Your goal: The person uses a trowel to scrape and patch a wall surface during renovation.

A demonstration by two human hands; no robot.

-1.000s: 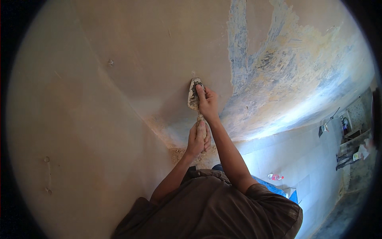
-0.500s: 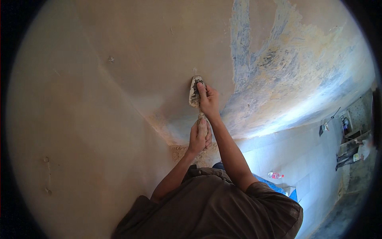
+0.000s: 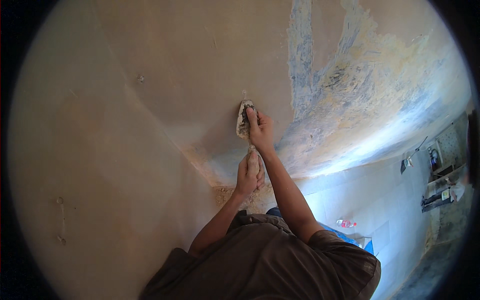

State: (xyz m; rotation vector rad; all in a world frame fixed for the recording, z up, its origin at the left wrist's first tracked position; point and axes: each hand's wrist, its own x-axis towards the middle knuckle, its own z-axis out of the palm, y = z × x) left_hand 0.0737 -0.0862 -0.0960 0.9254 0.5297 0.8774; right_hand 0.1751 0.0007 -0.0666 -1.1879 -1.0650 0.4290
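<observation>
A crusted trowel [image 3: 243, 122] lies against the beige plastered wall [image 3: 190, 75], its blade tip just below a small pale mark [image 3: 244, 93]. My right hand [image 3: 261, 131] is closed on the blade, its thumb lying along the dark, dirty face. Below it, my left hand [image 3: 249, 173] wraps round the trowel's handle, which is mostly hidden by the fingers. To the right of the blade, the wall has rough blue-grey and yellowish patches [image 3: 360, 90].
Down at the right, a pale floor [image 3: 390, 195] holds a red-labelled plastic bottle [image 3: 346, 223] and blue material [image 3: 368, 246]. At the far right are a person [image 3: 442, 197] in a white top, a long-handled tool [image 3: 407, 162] and clutter. A smooth wall surface [image 3: 100, 165] fills the left.
Both hands and the trowel keep the same grip, shifting only very slightly against the wall. The whole view has moved a little. The far person has shifted slightly.
</observation>
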